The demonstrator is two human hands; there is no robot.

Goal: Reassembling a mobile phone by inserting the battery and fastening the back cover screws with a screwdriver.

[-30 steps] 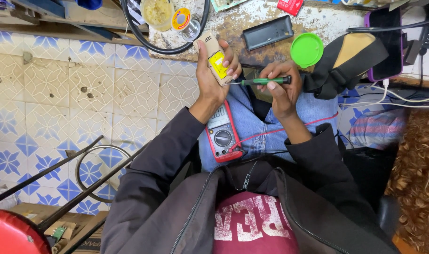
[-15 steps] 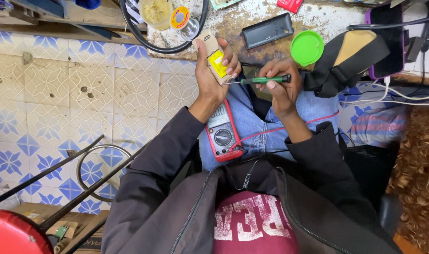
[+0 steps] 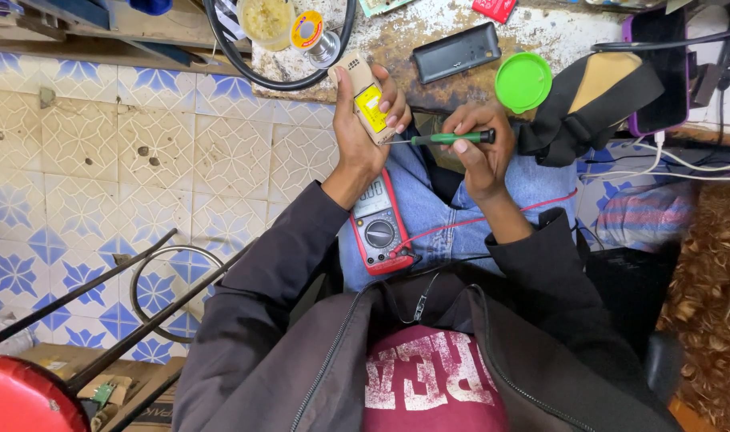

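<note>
At the far left we see a red round object (image 3: pixel 17 400) low in the corner and dark metal rods (image 3: pixel 101 288) crossing the blue-and-cream tiled floor (image 3: pixel 101 144). Further right, our left hand (image 3: pixel 363 128) is clamped around a small beige device with a yellow label (image 3: pixel 365 100), held upright just in front of the desk (image 3: pixel 413 36) edge, fingers wrapped over its right side. Below that hand a red multimeter (image 3: pixel 377 224) lies on our lap against the blue jeans (image 3: pixel 445 216), its red lead (image 3: pixel 477 220) trailing right. Our right hand (image 3: pixel 479 152) is closed on a green-handled screwdriver (image 3: pixel 449 138), held level, its thin tip reaching left to the device; whether the tip actually touches it we cannot quite tell. On the desk above sit a solder spool (image 3: pixel 307 28), a dark phone (image 3: pixel 456 52) lying flat, and a green round lid (image 3: pixel 523 82) near the right hand. At right, a black strap (image 3: pixel 597 104) drapes over a tan piece.
</note>
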